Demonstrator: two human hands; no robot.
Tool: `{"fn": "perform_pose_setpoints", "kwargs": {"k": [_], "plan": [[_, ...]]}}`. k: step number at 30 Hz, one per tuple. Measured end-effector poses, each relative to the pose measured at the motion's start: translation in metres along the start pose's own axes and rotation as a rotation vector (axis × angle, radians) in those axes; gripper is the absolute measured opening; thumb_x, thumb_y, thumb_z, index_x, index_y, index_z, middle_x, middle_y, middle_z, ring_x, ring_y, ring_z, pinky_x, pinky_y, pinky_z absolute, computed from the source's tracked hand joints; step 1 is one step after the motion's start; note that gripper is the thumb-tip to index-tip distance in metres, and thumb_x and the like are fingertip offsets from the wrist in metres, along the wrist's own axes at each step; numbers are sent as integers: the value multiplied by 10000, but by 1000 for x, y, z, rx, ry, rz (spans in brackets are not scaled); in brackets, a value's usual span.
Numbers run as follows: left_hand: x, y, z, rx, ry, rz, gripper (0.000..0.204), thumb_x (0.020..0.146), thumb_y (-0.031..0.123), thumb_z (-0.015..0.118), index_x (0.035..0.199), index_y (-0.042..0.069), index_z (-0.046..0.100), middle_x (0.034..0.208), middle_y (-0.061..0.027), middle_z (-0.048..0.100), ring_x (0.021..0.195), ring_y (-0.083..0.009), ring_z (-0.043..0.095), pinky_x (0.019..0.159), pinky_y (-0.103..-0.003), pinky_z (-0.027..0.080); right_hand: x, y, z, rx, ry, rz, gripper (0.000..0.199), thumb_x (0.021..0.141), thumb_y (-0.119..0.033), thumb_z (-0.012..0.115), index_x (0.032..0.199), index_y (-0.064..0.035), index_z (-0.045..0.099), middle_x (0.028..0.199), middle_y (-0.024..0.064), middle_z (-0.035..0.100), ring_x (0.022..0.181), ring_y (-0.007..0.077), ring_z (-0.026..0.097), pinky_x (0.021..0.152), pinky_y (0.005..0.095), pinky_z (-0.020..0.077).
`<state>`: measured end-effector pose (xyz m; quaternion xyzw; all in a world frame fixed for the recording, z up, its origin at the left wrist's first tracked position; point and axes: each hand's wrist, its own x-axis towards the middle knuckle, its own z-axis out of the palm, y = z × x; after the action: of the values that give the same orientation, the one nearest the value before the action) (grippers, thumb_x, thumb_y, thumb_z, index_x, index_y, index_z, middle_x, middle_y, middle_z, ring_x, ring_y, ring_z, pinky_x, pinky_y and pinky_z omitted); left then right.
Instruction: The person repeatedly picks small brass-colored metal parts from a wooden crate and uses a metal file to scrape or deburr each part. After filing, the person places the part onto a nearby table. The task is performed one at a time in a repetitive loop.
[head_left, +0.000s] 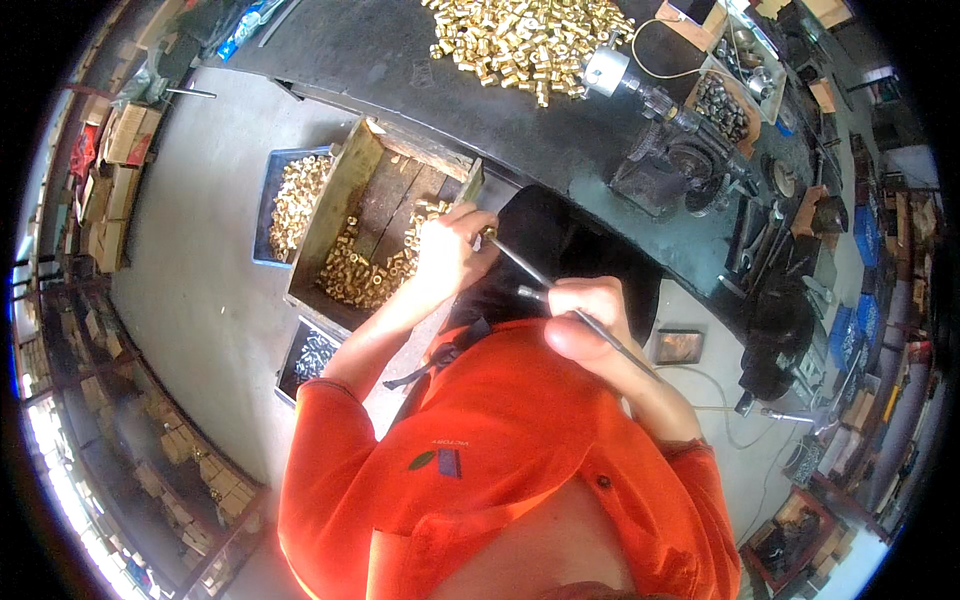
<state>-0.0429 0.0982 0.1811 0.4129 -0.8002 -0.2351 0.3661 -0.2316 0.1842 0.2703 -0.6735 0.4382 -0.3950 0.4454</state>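
Note:
My left hand (455,248) pinches a small brass fitting (489,233) above the right edge of a wooden box (335,205). Closed around a thin metal rod (520,260) is my right hand (588,318), a little nearer and to the right. The rod slants from the fitting, through the right fist, back along my right forearm. Its far end meets the fitting; whether it sits inside cannot be made out. A short silver tip (530,293) also sticks out of the right fist. Inside the box lie many loose brass fittings (355,272).
A dark workbench (390,75) holds a heap of brass fittings (530,40) and a bench machine with a silver chuck (606,70). On the floor left of the box stand a blue tray (264,215) of brass parts and a bin of silver parts (314,352). Shelves line both sides.

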Motion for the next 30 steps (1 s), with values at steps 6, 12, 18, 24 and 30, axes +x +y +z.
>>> {"fn": "perform_pose_setpoints", "kwargs": {"k": [6,12,18,24,30], "plan": [[5,5,-5,-21,-5,-80,225,566,10,686,782,50,636,598,-48,480,464,-146,418,454,-281,330,3,3,-4,23,-12,-10,248,645,-119,573,553,-11,368,521,89,331,428,195,348,431,329,264],[5,7,-7,-48,-81,-208,190,589,19,659,776,35,629,675,-100,575,557,-250,561,510,-335,422,1,5,-3,40,13,-5,246,638,-121,570,553,-12,366,520,90,329,427,199,348,431,333,266],[-2,17,7,-168,-130,-55,258,553,-7,697,801,15,628,655,-73,539,524,-151,527,476,-282,405,6,23,6,-51,-5,22,203,640,-96,567,546,-21,404,490,127,361,406,265,414,426,361,314],[-1,19,16,-276,-248,-108,183,608,21,669,789,22,644,585,-66,529,526,-128,513,476,-289,393,3,44,12,-155,1,-114,203,666,-97,602,591,-29,426,545,137,427,459,306,474,437,383,352],[15,-11,-9,-208,-249,-346,61,699,68,636,756,44,642,518,22,395,508,-44,359,466,-243,320,-26,6,-8,-162,15,-205,284,631,-111,612,562,-69,340,522,84,338,418,269,376,407,376,271]]}}
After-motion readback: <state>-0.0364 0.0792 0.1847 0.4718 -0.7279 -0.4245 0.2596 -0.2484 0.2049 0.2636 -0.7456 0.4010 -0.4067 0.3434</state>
